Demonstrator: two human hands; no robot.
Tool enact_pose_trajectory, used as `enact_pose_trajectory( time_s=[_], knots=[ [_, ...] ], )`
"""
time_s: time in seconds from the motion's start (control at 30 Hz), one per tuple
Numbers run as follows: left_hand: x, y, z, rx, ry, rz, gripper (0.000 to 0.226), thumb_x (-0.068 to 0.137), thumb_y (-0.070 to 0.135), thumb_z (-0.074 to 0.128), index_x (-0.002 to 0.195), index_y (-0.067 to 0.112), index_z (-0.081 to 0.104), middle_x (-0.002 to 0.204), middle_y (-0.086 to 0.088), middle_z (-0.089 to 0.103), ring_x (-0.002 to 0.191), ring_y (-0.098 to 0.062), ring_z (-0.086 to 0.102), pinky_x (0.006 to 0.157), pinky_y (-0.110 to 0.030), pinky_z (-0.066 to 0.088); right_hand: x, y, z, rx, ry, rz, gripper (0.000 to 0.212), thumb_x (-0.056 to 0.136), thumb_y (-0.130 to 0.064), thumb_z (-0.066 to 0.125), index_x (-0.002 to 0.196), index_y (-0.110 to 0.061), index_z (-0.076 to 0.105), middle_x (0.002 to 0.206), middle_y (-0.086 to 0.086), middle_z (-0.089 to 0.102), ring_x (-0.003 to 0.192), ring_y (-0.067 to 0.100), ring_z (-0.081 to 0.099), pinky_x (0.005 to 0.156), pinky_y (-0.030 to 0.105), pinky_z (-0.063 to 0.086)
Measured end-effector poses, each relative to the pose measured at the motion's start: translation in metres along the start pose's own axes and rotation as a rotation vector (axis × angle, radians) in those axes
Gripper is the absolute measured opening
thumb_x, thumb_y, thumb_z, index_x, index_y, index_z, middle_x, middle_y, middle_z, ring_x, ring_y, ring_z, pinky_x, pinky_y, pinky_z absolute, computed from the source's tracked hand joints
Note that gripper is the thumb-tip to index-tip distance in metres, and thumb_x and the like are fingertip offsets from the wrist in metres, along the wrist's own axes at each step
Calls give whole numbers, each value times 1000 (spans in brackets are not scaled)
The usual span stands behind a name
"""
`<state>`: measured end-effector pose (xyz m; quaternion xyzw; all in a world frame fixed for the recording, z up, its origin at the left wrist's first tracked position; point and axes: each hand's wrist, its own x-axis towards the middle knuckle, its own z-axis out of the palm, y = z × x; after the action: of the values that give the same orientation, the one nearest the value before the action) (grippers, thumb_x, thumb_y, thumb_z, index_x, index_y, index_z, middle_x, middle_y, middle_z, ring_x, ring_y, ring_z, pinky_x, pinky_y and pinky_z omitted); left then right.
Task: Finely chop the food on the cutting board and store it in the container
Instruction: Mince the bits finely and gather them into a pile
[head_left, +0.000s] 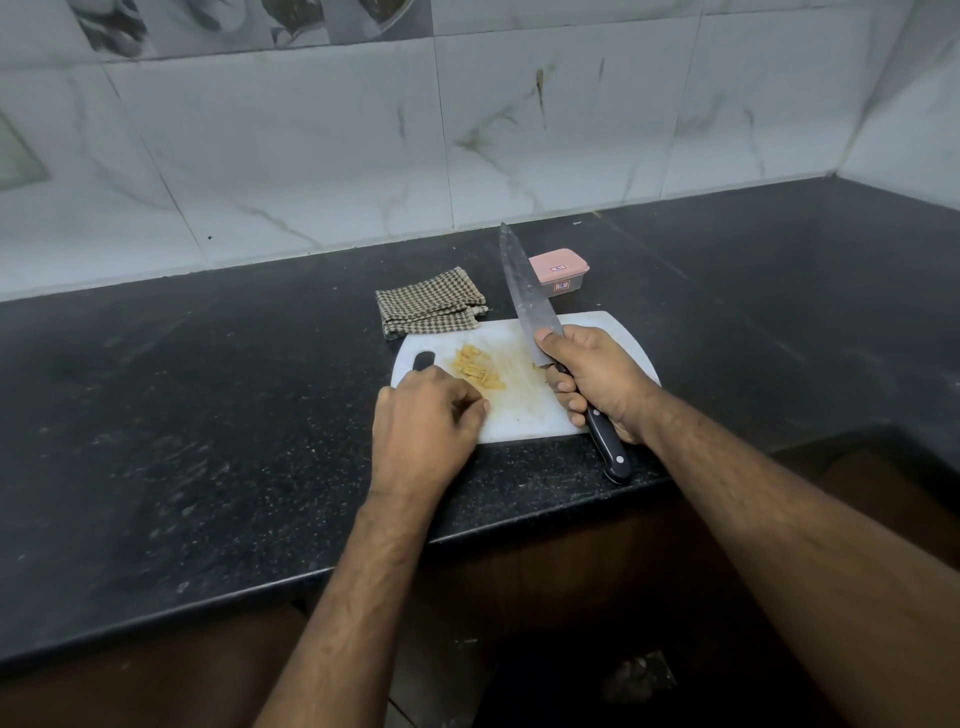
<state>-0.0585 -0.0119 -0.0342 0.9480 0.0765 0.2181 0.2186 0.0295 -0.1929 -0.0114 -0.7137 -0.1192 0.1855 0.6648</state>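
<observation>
Head view is showing everything placed around the white cutting board (519, 410), which is lying on the black counter (208, 415). At the board's near left corner the left hand (423, 421) is resting, its fingers curling loosely against the surface; whether they are pinching anything cannot be told. Just beyond those fingertips, on the board's left half, the food (477, 368) is lying as a small heap of yellowish strips, its long axis running diagonally from far left to near right. Behind the board's far left edge a checked cloth (428, 304) is sitting folded. Over the board's right half the right hand (592, 379) is gripping the knife (530, 301) with fingers wrapping the black handle and the thumb pressing on the blade's heel; the blade is pointing away and up, clear of the heap. Behind the board's far right edge the pink-lidded container (560, 273) is standing closed. The left hand is nearer the food, so the blade likely needs swinging leftward across the strips.
</observation>
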Motion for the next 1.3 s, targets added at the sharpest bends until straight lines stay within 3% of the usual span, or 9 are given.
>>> enact_pose_trajectory(
  time_s=[0.2,0.33,0.47,0.67,0.77,0.9,1.0,1.17,1.3],
  knots=[
    [-1,3,-1,-20,-16,69,9,93,36,71,100,33,76,91,19,62,98,-11,60,95,-40,42,-1,0,-2,45,5,2,24,105,-39,49,95,-18,51,54,-4,41,37,8,31,35,20,32],
    [2,1,4,-64,16,85,28,93,28,73,117,28,58,95,14,69,93,-14,62,90,-41,45,-1,0,-2,70,3,5,23,105,-39,50,98,-18,51,55,-3,40,38,8,31,34,20,32],
    [14,0,10,-128,68,91,36,90,21,75,114,28,49,90,14,68,87,-16,63,87,-47,51,-2,-1,-2,64,4,7,23,105,-39,49,96,-18,51,55,-3,39,37,8,31,34,20,32],
    [44,1,17,-90,101,115,16,95,10,65,106,21,61,97,10,73,93,-20,63,92,-49,48,-2,-1,-1,56,2,7,24,105,-39,49,95,-18,51,56,-3,40,38,8,31,35,20,32],
    [43,0,20,-109,162,140,24,95,3,59,105,23,65,102,13,70,96,-15,58,91,-44,46,-1,-1,-3,71,-5,-3,24,105,-38,49,93,-18,51,56,-3,40,38,8,31,34,20,33],
    [50,-4,14,-269,104,-1,39,98,0,49,130,18,62,128,5,70,116,-17,63,104,-41,49,0,0,-4,96,-7,0,23,105,-37,50,94,-17,49,56,-2,39,37,9,30,34,20,32],
    [60,-10,11,-280,-145,-110,66,99,0,43,160,23,30,144,4,62,130,-21,57,117,-40,41,0,0,-4,92,-10,-7,23,105,-37,50,94,-17,50,56,-2,39,37,9,30,34,21,32],
    [64,-13,13,-453,-158,-144,67,105,5,40,165,21,14,125,10,73,110,0,61,109,-30,39,2,0,-5,101,-28,-8,24,105,-37,49,92,-18,50,56,-2,39,37,9,30,34,21,32],
    [61,-17,16,-558,-135,-94,67,102,2,39,163,23,21,106,13,78,127,-2,57,114,-30,35,3,0,-7,106,-39,0,23,105,-38,50,94,-18,49,56,-2,39,37,9,30,34,20,31]
  ],
)
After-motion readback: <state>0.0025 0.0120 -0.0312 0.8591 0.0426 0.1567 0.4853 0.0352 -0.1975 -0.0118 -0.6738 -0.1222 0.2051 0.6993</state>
